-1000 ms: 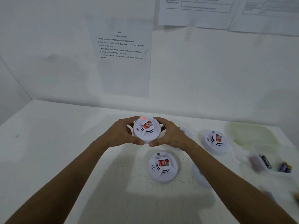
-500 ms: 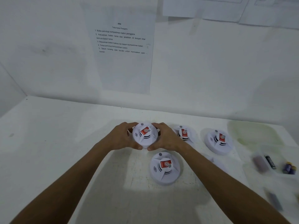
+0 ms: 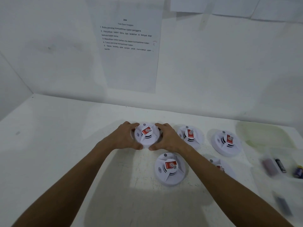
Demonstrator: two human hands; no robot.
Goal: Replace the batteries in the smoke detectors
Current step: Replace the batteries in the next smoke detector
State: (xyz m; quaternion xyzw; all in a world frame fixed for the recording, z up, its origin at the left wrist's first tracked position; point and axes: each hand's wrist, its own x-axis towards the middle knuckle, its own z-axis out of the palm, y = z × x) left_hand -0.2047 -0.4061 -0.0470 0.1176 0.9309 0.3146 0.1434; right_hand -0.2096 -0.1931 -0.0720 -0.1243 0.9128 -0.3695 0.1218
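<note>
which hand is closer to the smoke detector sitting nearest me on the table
Right. The right hand grips the held detector just above the nearest detector; the left hand grips its far side.

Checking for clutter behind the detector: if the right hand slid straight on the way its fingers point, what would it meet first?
The right hand grips the held smoke detector. Beyond it lies bare table, then probably the wall.

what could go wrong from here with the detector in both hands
The left hand and right hand grip the held smoke detector only by its rim, so a twist might slip. Another detector sits just below the right wrist; the forearm could knock it. The batteries lie near the right edge and might roll.
</note>
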